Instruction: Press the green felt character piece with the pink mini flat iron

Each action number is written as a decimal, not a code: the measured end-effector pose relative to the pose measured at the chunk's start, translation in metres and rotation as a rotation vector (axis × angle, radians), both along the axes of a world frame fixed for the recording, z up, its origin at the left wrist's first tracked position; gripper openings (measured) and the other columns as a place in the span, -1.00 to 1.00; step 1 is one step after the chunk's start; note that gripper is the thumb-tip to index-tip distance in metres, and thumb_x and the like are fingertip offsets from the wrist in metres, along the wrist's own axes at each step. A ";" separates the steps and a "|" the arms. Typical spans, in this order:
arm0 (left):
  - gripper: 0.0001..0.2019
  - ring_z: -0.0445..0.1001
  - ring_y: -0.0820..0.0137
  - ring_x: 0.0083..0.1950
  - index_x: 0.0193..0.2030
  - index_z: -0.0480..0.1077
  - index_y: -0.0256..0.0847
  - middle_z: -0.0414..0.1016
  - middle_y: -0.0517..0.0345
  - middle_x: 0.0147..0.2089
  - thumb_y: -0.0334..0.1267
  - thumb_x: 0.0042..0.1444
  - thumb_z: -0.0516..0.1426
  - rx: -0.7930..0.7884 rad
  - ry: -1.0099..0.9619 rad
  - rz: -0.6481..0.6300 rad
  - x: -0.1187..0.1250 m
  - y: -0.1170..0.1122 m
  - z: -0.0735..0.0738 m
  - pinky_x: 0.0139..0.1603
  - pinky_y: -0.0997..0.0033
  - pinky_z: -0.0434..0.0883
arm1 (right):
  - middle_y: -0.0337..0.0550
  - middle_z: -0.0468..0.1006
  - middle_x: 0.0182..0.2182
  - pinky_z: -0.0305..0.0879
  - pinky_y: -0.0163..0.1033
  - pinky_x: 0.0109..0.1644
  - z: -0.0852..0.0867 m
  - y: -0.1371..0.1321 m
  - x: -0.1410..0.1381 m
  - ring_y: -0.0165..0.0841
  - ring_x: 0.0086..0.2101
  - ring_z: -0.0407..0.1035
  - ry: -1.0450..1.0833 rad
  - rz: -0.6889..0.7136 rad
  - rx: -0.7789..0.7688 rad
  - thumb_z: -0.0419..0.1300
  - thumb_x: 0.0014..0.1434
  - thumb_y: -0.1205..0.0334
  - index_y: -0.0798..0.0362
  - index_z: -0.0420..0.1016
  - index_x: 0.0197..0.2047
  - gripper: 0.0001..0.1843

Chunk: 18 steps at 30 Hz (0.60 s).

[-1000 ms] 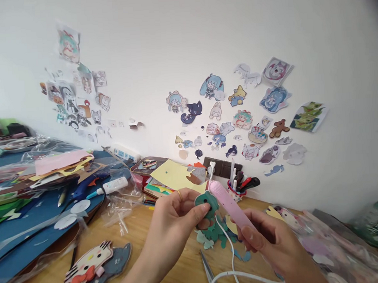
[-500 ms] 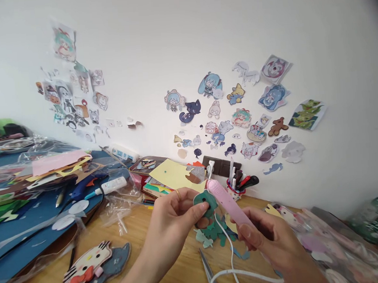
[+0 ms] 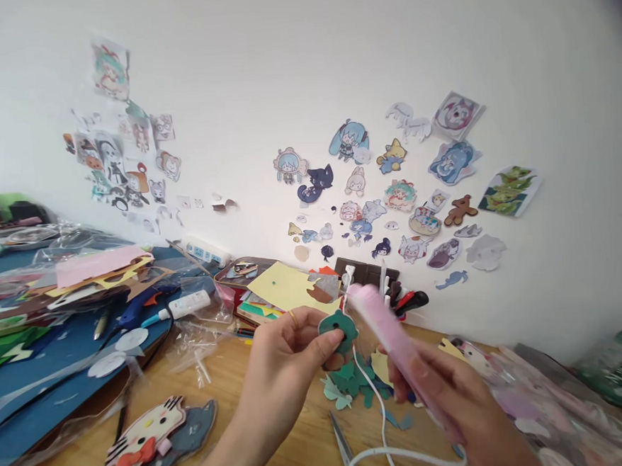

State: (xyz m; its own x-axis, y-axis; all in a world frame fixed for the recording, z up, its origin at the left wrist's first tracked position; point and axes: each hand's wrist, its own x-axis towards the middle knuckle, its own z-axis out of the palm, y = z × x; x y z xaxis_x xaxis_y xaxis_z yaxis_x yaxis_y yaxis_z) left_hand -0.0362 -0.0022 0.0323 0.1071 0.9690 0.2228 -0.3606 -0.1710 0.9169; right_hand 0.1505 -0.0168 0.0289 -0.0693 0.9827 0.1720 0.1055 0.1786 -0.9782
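Observation:
My left hand pinches a small teal felt piece between thumb and fingers, held up above the wooden table. My right hand grips a pink corded pen-shaped tool, its tip just right of the felt piece and apart from it. The tool and right hand are blurred by motion. A white cord hangs from the tool down to the table. Below my hands lie more teal felt scraps.
Scissors lie near the front edge. A felt cat figure lies at the front left. Blue sheets, plastic bags and a blue glue gun crowd the left. A tin of paper and a pen cup stand by the sticker-covered wall.
My right hand has lifted the pink tool's tip slightly up and away to the right of the felt piece. My left hand stays nearly still.

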 end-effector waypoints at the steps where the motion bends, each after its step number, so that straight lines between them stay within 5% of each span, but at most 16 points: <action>1: -0.92 0.38 0.50 -0.53 -0.44 0.39 -0.32 0.49 0.14 -0.53 -0.34 -0.05 0.19 -0.004 -0.007 0.012 -0.002 0.000 0.000 -0.48 0.56 0.34 | -0.23 0.42 -0.60 0.19 -0.34 -0.46 -0.001 0.001 0.004 -0.40 -0.57 0.26 0.098 0.000 -0.038 0.11 0.05 -0.03 0.06 0.52 -0.42 -0.67; 4: -0.94 0.43 0.48 -0.50 -0.43 0.42 -0.31 0.52 0.14 -0.51 -0.36 -0.05 0.20 0.026 -0.025 0.009 -0.008 0.002 0.001 -0.46 0.56 0.38 | -0.18 0.47 -0.55 0.23 -0.37 -0.44 -0.002 0.003 0.019 -0.40 -0.53 0.28 0.290 -0.059 -0.067 0.09 0.08 -0.01 0.06 0.54 -0.35 -0.66; 8: -0.98 0.47 0.45 -0.43 -0.42 0.45 -0.27 0.55 0.16 -0.46 -0.37 -0.02 0.19 0.134 -0.007 0.032 -0.011 0.005 -0.001 -0.38 0.55 0.40 | -0.14 0.52 -0.45 0.26 -0.33 -0.35 -0.005 0.003 0.031 -0.36 -0.46 0.30 0.291 -0.001 0.017 0.11 0.07 0.01 0.04 0.56 -0.30 -0.68; 18: -0.77 0.51 0.41 -0.25 -0.31 0.48 -0.02 0.58 0.31 -0.27 -0.48 0.02 0.14 0.515 0.185 0.278 -0.010 0.012 -0.017 -0.22 0.50 0.42 | -0.13 0.47 -0.55 0.21 -0.34 -0.44 0.004 -0.010 0.007 -0.40 -0.55 0.24 0.393 -0.012 -0.016 0.14 0.02 -0.04 0.08 0.56 -0.36 -0.65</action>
State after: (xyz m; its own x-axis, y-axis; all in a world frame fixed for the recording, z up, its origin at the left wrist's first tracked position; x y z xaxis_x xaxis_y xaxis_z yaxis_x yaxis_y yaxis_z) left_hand -0.0459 0.0100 0.0157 -0.0525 0.7388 0.6719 -0.0814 -0.6738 0.7344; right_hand 0.1579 -0.0266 0.0328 0.0104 0.9858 0.1676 -0.2758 0.1640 -0.9471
